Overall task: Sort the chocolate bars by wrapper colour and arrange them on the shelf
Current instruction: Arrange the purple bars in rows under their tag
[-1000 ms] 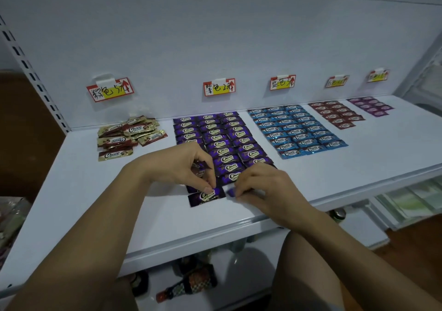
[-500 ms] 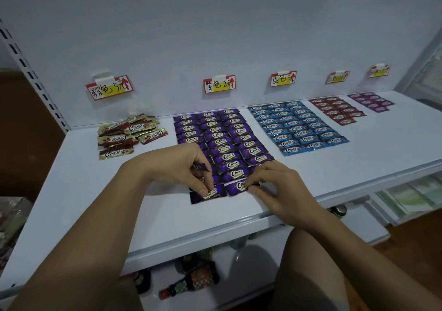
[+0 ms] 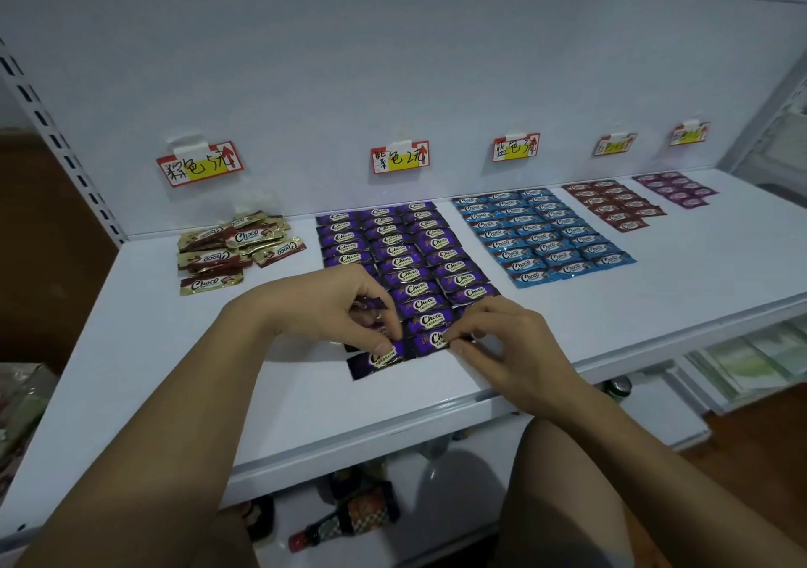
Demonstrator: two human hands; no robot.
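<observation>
Now at the purple section. Shelf (image 3: 655, 305) is white and flat, with the back panel (image 3: 393, 65) rising behind it. Purple grid (image 3: 406, 257) sits mid-shelf: three columns, bars flat, edge to edge, labels up. Both hands work at its near end.

Left hand (image 3: 323, 305): fingers curled, a few spare bars (image 3: 369, 305) tucked in the palm, purple wrapper showing between thumb and fingers. Its index fingertip presses on the front bar (image 3: 375, 360). That bar lies flat at the grid's near left corner, a little skewed, closest of all to the shelf's front edge.

Right hand (image 3: 515, 349): fingers bent, thumb and forefinger pinching the right end of the second bar (image 3: 430, 340). This bar lies flat just right of the front bar. Whether their ends touch or only nearly touch, cannot tell. It sits at the foot of the middle column.

Other groups, left to right:
- gold pile (image 3: 231, 244), loose and overlapping, far left, well apart from the hands
- blue grid (image 3: 541, 235), neat, three columns, just right of the purple
- red block (image 3: 613, 205), smaller, further right
- magenta block (image 3: 674, 189), smallest, far right, near the back panel

Five tags (image 3: 399, 157) hang on the back panel, one above each group, handwritten on red and yellow. The two far ones are too small to read.

Below the shelf, a dark bottle (image 3: 345, 519) lies on its side on a lower level.
</observation>
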